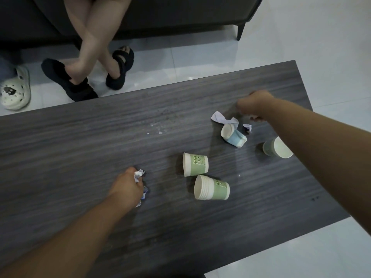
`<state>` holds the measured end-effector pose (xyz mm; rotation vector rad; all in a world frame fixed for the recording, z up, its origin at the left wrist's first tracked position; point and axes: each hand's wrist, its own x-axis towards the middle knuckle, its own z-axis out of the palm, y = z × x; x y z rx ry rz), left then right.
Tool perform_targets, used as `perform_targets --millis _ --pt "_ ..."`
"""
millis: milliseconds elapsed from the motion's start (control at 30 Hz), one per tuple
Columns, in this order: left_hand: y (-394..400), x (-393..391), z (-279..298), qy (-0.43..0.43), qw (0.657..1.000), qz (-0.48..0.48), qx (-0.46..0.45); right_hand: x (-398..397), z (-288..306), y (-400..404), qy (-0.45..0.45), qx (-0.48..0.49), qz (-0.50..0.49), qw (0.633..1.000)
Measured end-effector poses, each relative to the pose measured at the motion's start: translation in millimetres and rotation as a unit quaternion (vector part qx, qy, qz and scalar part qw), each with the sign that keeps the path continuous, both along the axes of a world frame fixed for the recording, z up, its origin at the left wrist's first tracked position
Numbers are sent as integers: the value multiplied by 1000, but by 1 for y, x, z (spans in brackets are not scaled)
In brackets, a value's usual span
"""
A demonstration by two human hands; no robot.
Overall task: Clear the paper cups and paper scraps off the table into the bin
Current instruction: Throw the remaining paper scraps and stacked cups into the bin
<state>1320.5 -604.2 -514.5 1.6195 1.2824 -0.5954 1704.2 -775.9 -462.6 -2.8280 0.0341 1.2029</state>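
On the dark wood-grain table point(80, 149), my left hand point(126, 189) grips crumpled white paper scraps point(139, 174). My right hand point(254, 106) hovers curled over the far right part, just above a white paper scrap point(217, 116) and a smaller scrap point(248, 127); whether it holds anything is hidden. A crushed blue cup point(233, 135) lies beside those scraps. A green cup point(195, 164) lies on its side mid-table, with a stack of green cups point(211, 187) lying just in front of it. Another green cup point(276, 148) lies partly behind my right forearm.
A seated person's crossed legs in black slippers point(118, 71) are beyond the table's far edge, in front of a dark sofa point(180, 15). A white clog point(15, 91) is at the far left. White tile floor point(321, 47) surrounds the table. No bin is in view.
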Motion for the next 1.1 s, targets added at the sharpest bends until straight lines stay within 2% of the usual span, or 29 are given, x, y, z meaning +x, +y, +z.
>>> perform_targets --millis 67,100,267,333,500,567,667,767,867,967,1100 --pt "0 0 0 1 1000 3 -3 -6 1 2 107 -68 28 992" --pt "0 0 0 2 1000 3 -3 -9 1 0 125 -80 27 989" --pt "0 -1 1 7 1000 -6 6 -24 -7 -17 128 -51 -46 989" --pt "0 0 1 11 1000 -13 11 -29 -11 -10 112 -47 -26 992" --pt "1 1 2 10 1000 -15 6 -37 -29 1 1 -55 42 998" --pt "1 1 1 13 1000 -17 10 -39 -30 5 -7 -55 89 995" --pt "0 1 1 13 1000 -12 14 -44 -40 5 -29 -1 100 995" --pt "0 2 1 14 1000 -4 13 -52 -51 -7 -85 63 34 994" --pt "0 2 3 18 1000 -4 6 -54 -53 -17 -88 149 -96 980" --pt "-1 0 4 13 1000 -6 1 -59 -35 -16 -113 269 -233 928" --pt "0 2 9 3 999 42 -22 -101 13 -3 -91 425 -318 842"
